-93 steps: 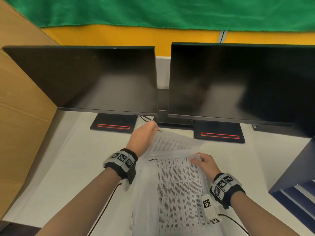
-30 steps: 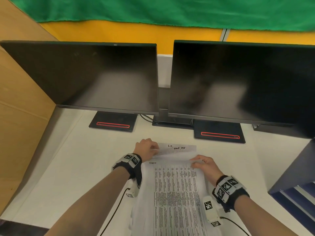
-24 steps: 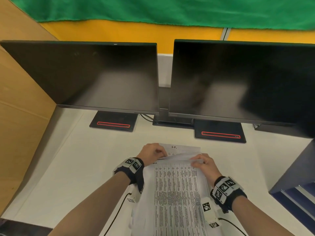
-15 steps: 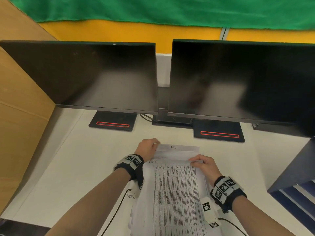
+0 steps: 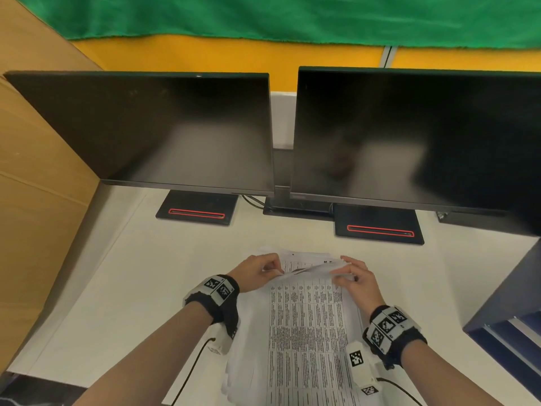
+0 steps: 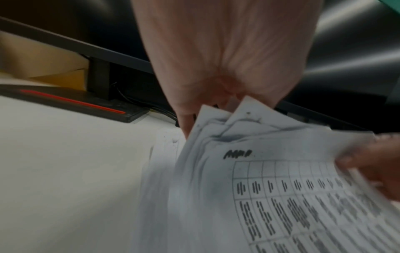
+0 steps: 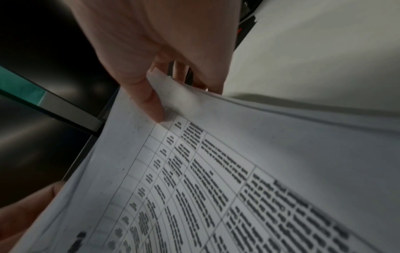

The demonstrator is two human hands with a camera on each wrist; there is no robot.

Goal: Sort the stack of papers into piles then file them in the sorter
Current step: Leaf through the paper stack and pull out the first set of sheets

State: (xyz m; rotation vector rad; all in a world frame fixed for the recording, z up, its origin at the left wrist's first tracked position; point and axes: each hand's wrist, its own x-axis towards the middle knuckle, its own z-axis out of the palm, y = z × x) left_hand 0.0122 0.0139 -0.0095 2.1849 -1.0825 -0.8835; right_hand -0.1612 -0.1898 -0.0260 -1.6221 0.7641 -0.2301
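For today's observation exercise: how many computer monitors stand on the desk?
2: the left monitor stands at the desk's back left, the right monitor beside it at the back right. No others show.

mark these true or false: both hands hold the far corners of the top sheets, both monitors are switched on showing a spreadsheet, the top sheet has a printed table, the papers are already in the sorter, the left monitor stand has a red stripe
1. Both hands hold the far corners of the top sheets. True: the left hand and right hand each pinch a far corner of the papers.
2. Both monitors show a spreadsheet. False: the left monitor and right monitor are dark.
3. The top sheet has a printed table. True.
4. The papers are already in the sorter. False: they lie on the desk; the sorter stands apart at the right.
5. The left monitor stand has a red stripe. True.
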